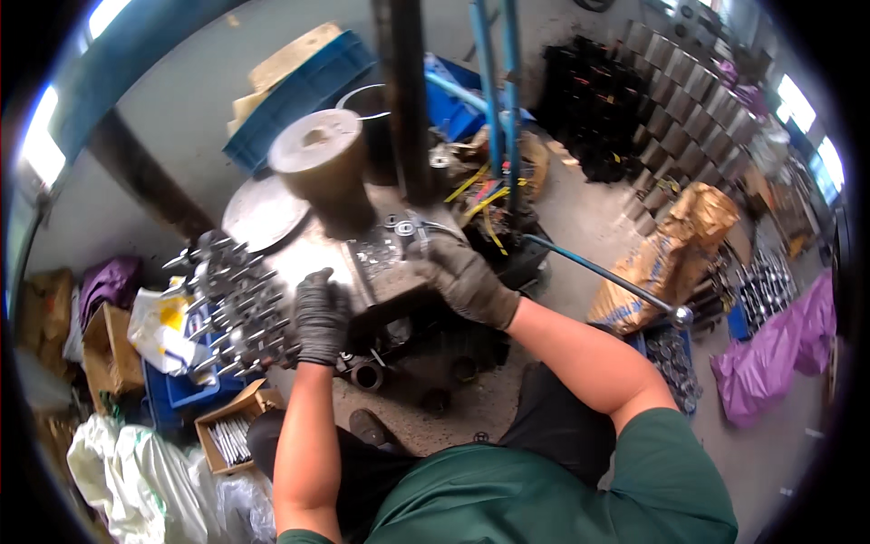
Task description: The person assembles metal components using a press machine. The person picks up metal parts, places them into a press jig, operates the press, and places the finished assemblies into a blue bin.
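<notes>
My left hand (321, 319), in a dark striped work glove, is over the left front of a metal work table (327, 265). Its fingers are blurred and partly turned from view, so their grip is unclear. Close beside it on the left is a heap of metal parts with protruding pins (240, 304). At the table's right side, my gloved right hand (467, 279) has its fingers bent together; whatever is between them is hidden. Small metal pieces (376, 257) lie left of those fingers, with a few metal rings (403, 228) just beyond.
A pale round block (317, 150) and a dark upright post (401, 100) rise behind the table. A blue lever with a ball end (680, 315) sticks out to the right. Cardboard boxes (234, 426) stand at left; a brown paper sack (671, 254) stands at right.
</notes>
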{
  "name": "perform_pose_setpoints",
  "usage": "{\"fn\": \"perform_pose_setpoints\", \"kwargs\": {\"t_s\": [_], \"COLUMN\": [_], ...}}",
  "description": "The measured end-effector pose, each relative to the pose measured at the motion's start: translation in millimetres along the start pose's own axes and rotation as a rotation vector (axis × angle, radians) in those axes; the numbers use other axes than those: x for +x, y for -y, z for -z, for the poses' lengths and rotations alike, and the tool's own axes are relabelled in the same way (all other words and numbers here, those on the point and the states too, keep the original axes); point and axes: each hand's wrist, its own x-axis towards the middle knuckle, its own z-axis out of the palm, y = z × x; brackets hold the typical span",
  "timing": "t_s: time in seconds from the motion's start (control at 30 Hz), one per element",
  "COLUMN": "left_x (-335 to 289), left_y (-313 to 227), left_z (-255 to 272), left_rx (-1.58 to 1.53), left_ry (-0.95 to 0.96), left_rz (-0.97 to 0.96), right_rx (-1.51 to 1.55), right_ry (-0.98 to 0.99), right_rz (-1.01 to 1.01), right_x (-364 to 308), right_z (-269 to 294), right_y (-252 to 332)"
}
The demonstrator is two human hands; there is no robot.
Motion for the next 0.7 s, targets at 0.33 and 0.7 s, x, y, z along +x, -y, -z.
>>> {"fn": "perform_pose_setpoints", "kwargs": {"t_s": [0.33,0.7], "left_x": [13,30], "left_y": [-15,18], "left_z": [-1,-14], "left_rx": [0.553,0.462], "left_ry": [0.065,0.105], "left_rz": [-0.072,0.015], "right_rx": [-0.563,-0.836], "right_ry": [0.859,0.459], "right_rz": [-0.351,-1.314], "right_x": [-86,-419], "right_z": [130,416], "right_y": [-26,-93]}}
